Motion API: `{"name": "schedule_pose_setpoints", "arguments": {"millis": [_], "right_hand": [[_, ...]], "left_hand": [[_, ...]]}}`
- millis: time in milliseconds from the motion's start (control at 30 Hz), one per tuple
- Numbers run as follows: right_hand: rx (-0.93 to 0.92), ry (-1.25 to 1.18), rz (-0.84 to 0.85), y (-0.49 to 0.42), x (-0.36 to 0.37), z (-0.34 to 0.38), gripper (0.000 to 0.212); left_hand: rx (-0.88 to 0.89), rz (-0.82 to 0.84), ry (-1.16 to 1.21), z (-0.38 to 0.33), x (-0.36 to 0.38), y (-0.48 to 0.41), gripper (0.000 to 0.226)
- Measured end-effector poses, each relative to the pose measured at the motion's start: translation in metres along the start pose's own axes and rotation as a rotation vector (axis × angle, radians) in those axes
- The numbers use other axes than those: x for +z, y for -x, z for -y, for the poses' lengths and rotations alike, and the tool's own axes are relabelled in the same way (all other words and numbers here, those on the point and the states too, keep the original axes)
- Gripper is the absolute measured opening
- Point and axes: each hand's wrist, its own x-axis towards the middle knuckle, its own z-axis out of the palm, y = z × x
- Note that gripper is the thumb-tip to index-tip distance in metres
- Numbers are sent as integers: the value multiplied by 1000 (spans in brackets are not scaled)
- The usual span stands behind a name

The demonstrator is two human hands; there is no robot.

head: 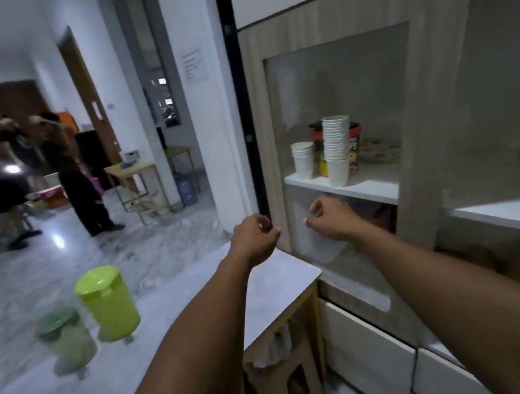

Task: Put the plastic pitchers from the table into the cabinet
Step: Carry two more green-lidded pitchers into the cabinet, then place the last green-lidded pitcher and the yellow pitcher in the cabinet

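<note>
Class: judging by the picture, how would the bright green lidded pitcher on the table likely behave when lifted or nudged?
The bright green pitcher looks like thin plastic, so probably light and fairly stiff. It stands tall and upright, so a nudge might tip it. Whether it holds liquid cannot be told.

Lime-green pitcher (109, 303), paler green pitcher (68, 340), white cups (337, 149), marbled grey floor (147, 253).

One view only, worn on the head, wide-angle, looking forward and somewhat down along both forearms. It sits close to the cabinet (331, 96), whose glass door fills 1 to 3 o'clock. The table (264, 294) runs from 6 toward 9 o'clock, just below the lens. Toward 10 o'clock the view reaches far across a room; edges bend and blur.
</note>
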Motion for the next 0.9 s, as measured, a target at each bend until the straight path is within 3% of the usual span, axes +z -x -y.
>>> {"name": "schedule_pose_setpoints", "arguments": {"millis": [200, 400, 700, 900], "right_hand": [[-86, -27, 185, 7, 174, 99, 31], [-95, -18, 401, 11, 303, 160, 38], [-86, 21, 543, -50, 461, 206, 52], [-44, 59, 620, -112, 553, 219, 62]], "left_hand": [[-234, -111, -38, 177, -123, 25, 40], [-467, -169, -42, 312, -194, 50, 42], [-741, -252, -132, 439, -239, 19, 54], [-979, -206, -28, 509, -229, -20, 68]]}}
